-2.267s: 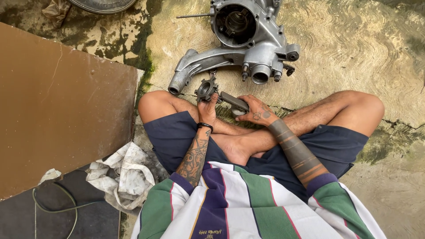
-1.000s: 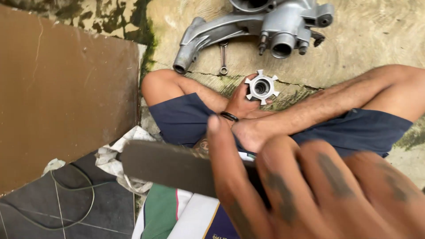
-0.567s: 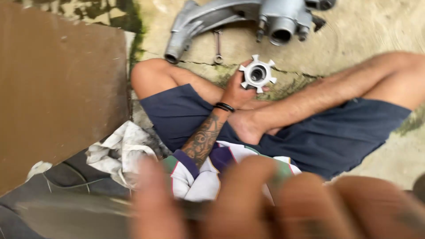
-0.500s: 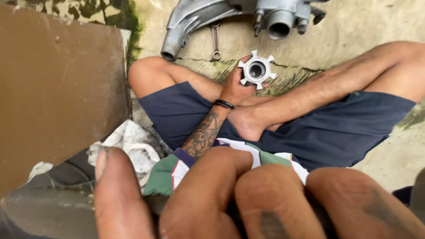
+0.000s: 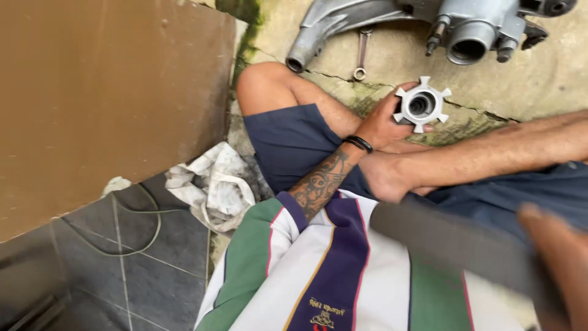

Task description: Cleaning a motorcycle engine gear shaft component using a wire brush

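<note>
The person sits cross-legged on the cracked concrete floor (image 5: 551, 79), and the left hand (image 5: 383, 122) is closed around a small grey metal hub with square teeth round its rim (image 5: 421, 104), holding it up over the knee with its open bore facing the camera. The right hand (image 5: 560, 257) is blurred at the lower right edge, close to the lens, gripping one end of a long flat dark bar (image 5: 453, 242) that slants across the striped shirt (image 5: 331, 270). Beyond the legs lie a large grey metal casing (image 5: 471, 27) and a spanner (image 5: 362, 54) just beside it; a crumpled white rag (image 5: 211, 184) sits by the left thigh next to a brown board (image 5: 104, 104). The hub looks to be pinched mostly by fingertips, so it could slip and drop onto the concrete, chipping a tooth or rolling off towards the casing. The bar is moving fast and near the face, and a loose swing could strike the forearm or the hub itself. Compared with half a second ago, the right hand no longer fills the bottom of the view: it has drawn off to the right and the bar has come clear across the shirt, while the left hand keeps the hub in much the same place.
</note>
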